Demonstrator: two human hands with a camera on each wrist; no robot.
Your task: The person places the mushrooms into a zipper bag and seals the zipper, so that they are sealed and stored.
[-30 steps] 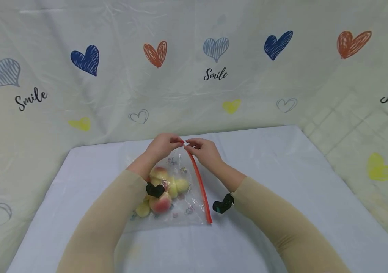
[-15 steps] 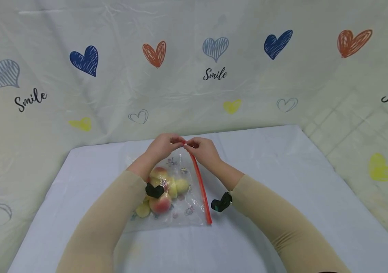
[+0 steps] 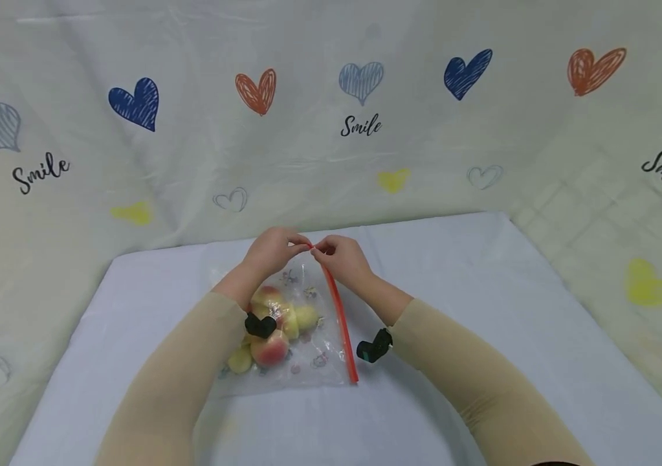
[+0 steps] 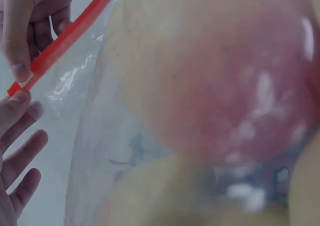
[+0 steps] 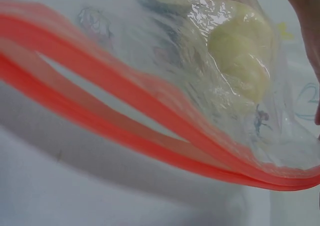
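A clear zip bag [image 3: 313, 343] with a red zip edge [image 3: 339, 317] lies on the table, holding several yellow and red peach-like fruits [image 3: 270, 348]. At the far end of the red edge, my left hand [image 3: 272, 251] pinches the corner between thumb and finger, its other fingers spread in the left wrist view. Right beside it, my right hand [image 3: 345, 259] pinches the same strip with thumb and curled fingers. In the right wrist view the two lips of the red strip [image 5: 125, 95] stand apart along the near part and come together toward the far end.
A white cloth covers the table [image 3: 459, 291]. Behind it hangs a pale backdrop [image 3: 307, 149] printed with hearts and "Smile". A black wrist camera [image 3: 261, 325] sits over the bag on the left sleeve, and another camera [image 3: 375, 346] on the right one.
The right fingers, slightly apart from the strip's end a second ago, have closed onto it beside the left hand. The whole view has shifted a little; the bag stays put.
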